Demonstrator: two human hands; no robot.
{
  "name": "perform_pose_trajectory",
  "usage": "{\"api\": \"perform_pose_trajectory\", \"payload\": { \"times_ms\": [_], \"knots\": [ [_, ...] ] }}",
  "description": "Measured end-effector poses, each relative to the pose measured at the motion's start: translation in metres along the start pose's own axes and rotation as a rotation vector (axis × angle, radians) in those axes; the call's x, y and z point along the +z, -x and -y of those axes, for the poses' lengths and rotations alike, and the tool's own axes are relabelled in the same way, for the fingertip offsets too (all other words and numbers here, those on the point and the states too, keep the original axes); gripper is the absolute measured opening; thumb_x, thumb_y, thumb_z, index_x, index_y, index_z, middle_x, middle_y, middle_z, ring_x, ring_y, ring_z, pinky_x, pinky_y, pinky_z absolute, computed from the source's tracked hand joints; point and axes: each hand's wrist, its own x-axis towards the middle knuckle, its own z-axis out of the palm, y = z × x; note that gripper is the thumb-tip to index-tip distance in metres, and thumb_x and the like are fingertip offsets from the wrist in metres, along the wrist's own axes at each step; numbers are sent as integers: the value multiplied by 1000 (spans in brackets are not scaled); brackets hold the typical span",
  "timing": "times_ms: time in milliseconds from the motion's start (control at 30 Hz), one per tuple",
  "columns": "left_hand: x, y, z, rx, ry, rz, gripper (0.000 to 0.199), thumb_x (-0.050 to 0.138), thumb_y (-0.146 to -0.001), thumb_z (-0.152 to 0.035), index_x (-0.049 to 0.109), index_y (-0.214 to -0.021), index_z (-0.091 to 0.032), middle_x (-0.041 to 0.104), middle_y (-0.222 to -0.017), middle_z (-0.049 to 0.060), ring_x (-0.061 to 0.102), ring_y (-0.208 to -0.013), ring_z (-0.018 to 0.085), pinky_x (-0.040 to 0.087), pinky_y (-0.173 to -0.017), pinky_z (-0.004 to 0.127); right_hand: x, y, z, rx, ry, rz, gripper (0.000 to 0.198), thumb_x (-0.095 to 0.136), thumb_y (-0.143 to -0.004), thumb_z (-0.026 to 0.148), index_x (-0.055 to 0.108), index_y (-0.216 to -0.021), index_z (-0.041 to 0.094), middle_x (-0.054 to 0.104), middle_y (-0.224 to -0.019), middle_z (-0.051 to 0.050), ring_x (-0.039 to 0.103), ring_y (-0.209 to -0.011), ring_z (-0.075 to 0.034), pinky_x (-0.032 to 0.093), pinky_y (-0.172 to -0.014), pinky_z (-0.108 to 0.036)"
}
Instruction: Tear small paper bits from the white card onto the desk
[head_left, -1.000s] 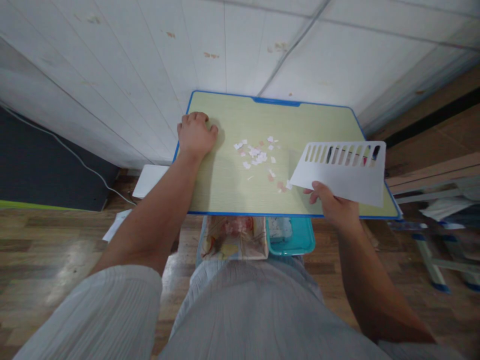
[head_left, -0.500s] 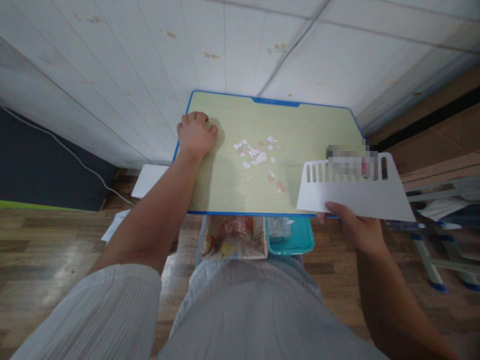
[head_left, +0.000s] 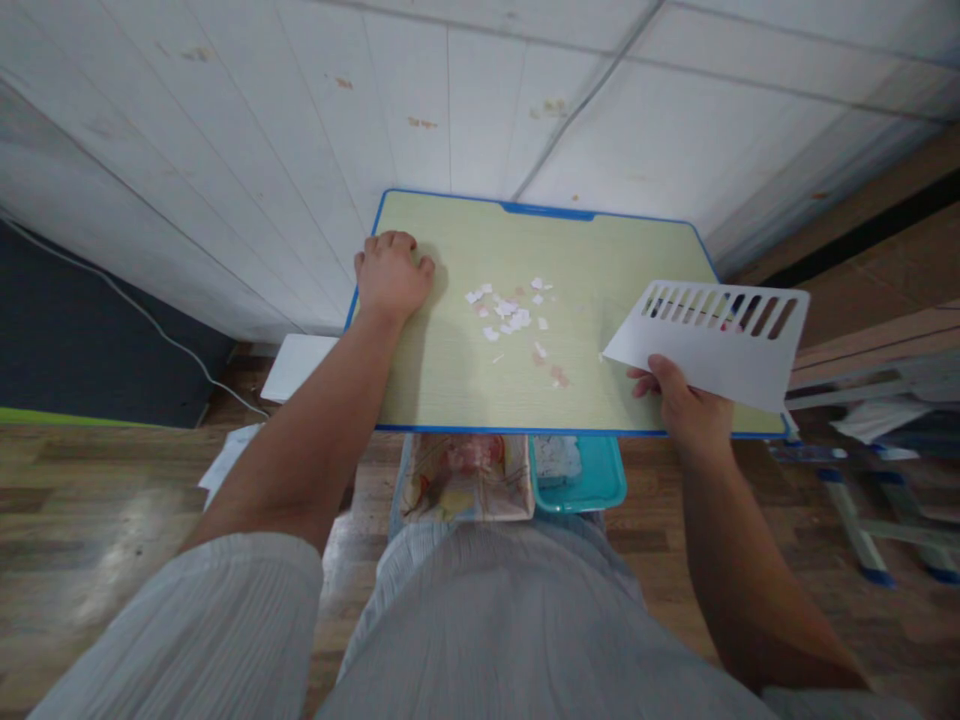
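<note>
My left hand [head_left: 394, 275] rests at the left side of the pale yellow tabletop [head_left: 457, 390], fingers bent and thumb apart, with nothing visible in it. My right hand [head_left: 694, 405] grips the lower edge of a white slotted plastic panel [head_left: 731, 350], thumb on its near face. The panel is held tilted over the right part of the table, slots toward the wall. Small dark and red items show through the slots, too hidden to name. Between my hands lie scattered white paper scraps [head_left: 514, 318] and a few pinkish scraps [head_left: 559, 376].
A white wall [head_left: 450, 110] stands behind the blue-edged table. Below its front edge are a box with a patterned lining [head_left: 472, 490] and a turquoise plastic basket [head_left: 600, 490]. To the right are brown cardboard [head_left: 862, 280] and metal legs [head_left: 855, 525].
My right hand has moved up and slightly left over the table, tilting the panel so that its left corner points toward the scraps. My left hand stays in place.
</note>
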Motion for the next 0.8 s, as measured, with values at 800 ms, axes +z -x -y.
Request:
{"api": "perform_pose_trajectory", "payload": {
  "times_ms": [800],
  "knots": [
    [3,-2,4,22,9,-30,55,58,-110,-61,77,-151,-28,74,-163,19,54,-165,46,40,-143,59,-32,36,31,-2,46,352,51,84,-95,66,74,-57,33,76,-68,-6,73,-73,-32,69,-90,-50]
  ]
}}
